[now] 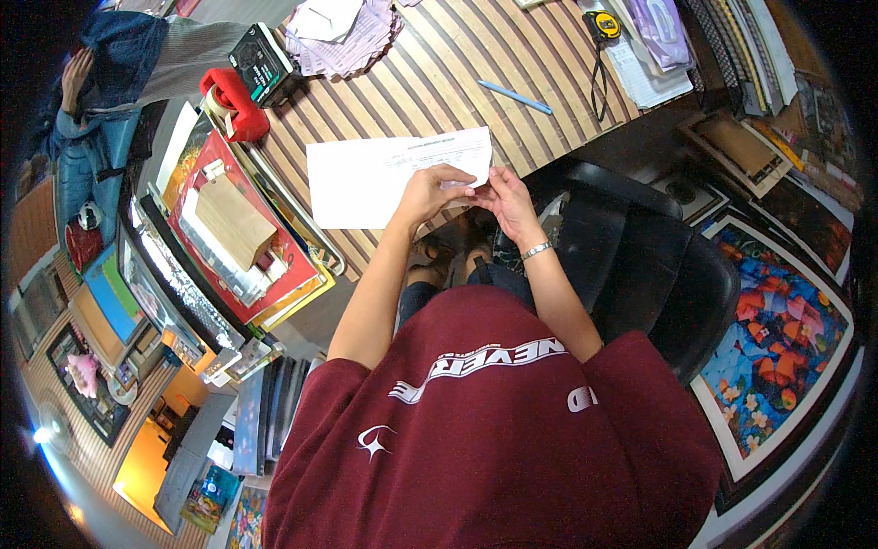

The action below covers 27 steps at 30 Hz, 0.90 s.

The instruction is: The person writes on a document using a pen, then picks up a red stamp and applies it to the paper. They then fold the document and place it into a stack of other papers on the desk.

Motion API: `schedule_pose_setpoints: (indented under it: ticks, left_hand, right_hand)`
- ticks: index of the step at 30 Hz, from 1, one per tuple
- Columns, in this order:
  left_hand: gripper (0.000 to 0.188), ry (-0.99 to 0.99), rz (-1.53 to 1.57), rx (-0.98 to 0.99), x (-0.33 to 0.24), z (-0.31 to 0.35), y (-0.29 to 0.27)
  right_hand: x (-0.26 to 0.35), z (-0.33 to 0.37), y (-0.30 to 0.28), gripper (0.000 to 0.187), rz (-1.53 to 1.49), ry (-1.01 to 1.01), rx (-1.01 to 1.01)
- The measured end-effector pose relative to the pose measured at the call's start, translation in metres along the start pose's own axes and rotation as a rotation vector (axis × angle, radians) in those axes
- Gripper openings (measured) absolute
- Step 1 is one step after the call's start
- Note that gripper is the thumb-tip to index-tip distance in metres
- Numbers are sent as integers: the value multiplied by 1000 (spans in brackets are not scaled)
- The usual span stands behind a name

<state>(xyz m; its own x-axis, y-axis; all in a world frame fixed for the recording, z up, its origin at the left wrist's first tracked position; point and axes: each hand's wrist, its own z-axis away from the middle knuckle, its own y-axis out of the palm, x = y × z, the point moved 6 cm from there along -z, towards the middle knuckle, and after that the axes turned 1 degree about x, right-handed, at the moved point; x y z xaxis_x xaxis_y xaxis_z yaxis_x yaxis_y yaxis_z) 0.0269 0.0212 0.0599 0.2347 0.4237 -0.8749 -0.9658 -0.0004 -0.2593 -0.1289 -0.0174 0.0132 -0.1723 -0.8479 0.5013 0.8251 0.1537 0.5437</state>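
A white sheet of paper (352, 183) lies at the near edge of the slatted wooden table (412, 91). Its left part looks blank, and its right part carries small dark print and faint lines. My left hand (432, 194) reaches over the sheet's right half, with thumb and fingers closed at its near edge. Close beside it, my right hand (510, 203) pinches the right edge, where the paper is lifted a little. A metal bracelet circles the right wrist. The fingers hide the near right corner.
A blue pen (515, 97) and a yellow tape measure (603, 26) lie beyond. At the left are a red tape dispenser (240, 108), a dark box (260, 62) and stacked folders (283, 265). A black chair (640, 261) stands at the right; another person (110, 91) is at far left.
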Motion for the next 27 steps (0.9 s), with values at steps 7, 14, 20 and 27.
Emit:
schedule_pose_setpoints:
  ticks: [7,14,20,27]
  left_hand:
    - [24,-72,127,34,13,1,6]
    - [25,10,33,26,8,0,8]
    - [25,-22,58,43,7,1,7]
    - [25,-107,164,68,13,2,8]
  right_hand:
    - [-2,1,-2,21,-2,9,-19]
    - [-7,1,-6,21,-20,18,-25]
    - [-9,1,-7,21,-30,6,-27]
    - [-9,0,-5,21,-12,-3,-35]
